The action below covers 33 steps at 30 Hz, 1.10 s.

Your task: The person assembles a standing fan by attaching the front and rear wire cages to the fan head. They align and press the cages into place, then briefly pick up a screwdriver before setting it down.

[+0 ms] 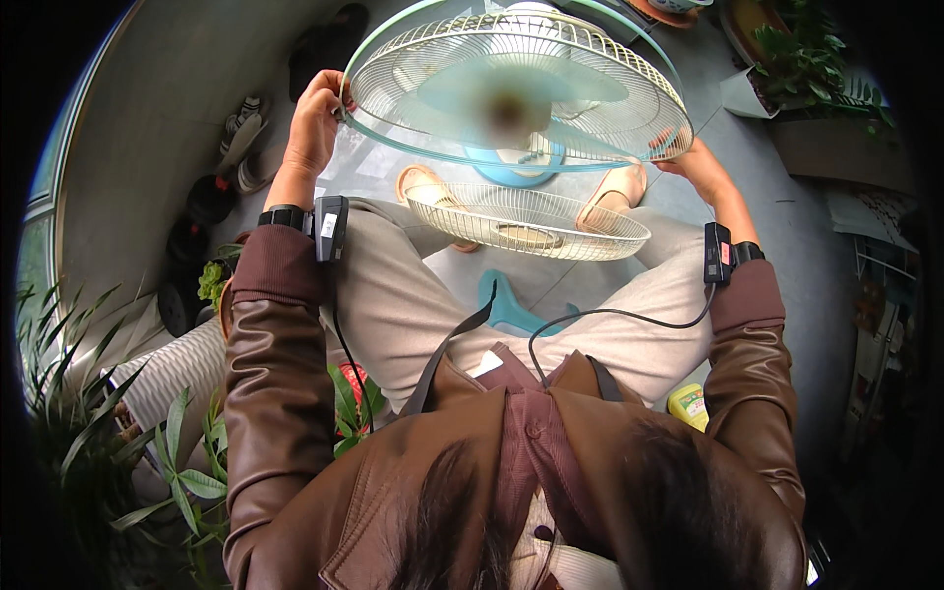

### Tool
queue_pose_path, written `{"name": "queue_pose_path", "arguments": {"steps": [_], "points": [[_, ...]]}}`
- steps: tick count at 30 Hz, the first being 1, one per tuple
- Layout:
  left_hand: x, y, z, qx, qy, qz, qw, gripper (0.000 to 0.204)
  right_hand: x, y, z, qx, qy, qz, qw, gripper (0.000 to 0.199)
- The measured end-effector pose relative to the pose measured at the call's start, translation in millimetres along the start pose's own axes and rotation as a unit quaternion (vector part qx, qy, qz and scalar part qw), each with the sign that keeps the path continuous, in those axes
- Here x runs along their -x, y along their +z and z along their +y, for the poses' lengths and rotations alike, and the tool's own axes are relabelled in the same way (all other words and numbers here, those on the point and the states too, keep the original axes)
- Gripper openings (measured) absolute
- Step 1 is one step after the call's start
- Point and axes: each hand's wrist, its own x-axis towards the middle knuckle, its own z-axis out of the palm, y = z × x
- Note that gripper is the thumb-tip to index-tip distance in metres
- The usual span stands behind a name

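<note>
An electric fan stands in front of me, its pale wire rear grille [393, 74] surrounding translucent blue-green blades [462, 88] with a blurred dark centre. A thin blue-green ring [413, 141] loops around the grille's rim. My left hand [317, 113] has its fingers closed on the ring at the left side. On the right, my right hand [693, 165] pinches the ring's edge. Below, between my legs, sits a separate round wire grille [590, 241] with a disc in its middle; neither hand touches it. Part of the fan's blue base [482, 172] shows beneath the ring.
A teal piece [506, 307] lies between my thighs. Black cables run from the boxes on my wrists. Shoes [241, 138] line the left wall. Leafy plants [182, 482] stand at lower left, and another planter [806, 74] at upper right. A yellow container [688, 405] is beside my right thigh.
</note>
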Motion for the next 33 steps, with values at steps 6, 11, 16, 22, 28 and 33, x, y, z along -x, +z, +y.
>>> {"name": "queue_pose_path", "arguments": {"steps": [6, 11, 16, 22, 28, 33], "points": [[0, -13, -23, -0.202, -0.036, -0.007, 0.979, 0.042, 19, -2, -3, 0.085, -0.036, 0.046, 0.995, 0.020], [-3, -19, -37, -0.231, -0.012, 0.016, 0.973, 0.044, 45, 15, -8, 0.108, -0.067, 0.131, 0.983, 0.014], [0, -20, -27, -0.270, -0.137, -0.056, 0.951, 0.042, 51, 22, -5, 0.108, -0.066, 0.155, 0.980, 0.024], [6, -11, -21, -0.160, -0.154, 0.011, 0.975, 0.034, 45, 15, -2, 0.097, -0.068, 0.183, 0.976, 0.037], [8, -10, -17, -0.173, -0.140, -0.008, 0.975, 0.035, 44, 10, 1, 0.094, -0.093, 0.201, 0.971, 0.037], [14, -10, -13, -0.170, -0.118, 0.027, 0.978, 0.035, 45, 8, -1, 0.093, -0.097, 0.191, 0.972, 0.034]]}}
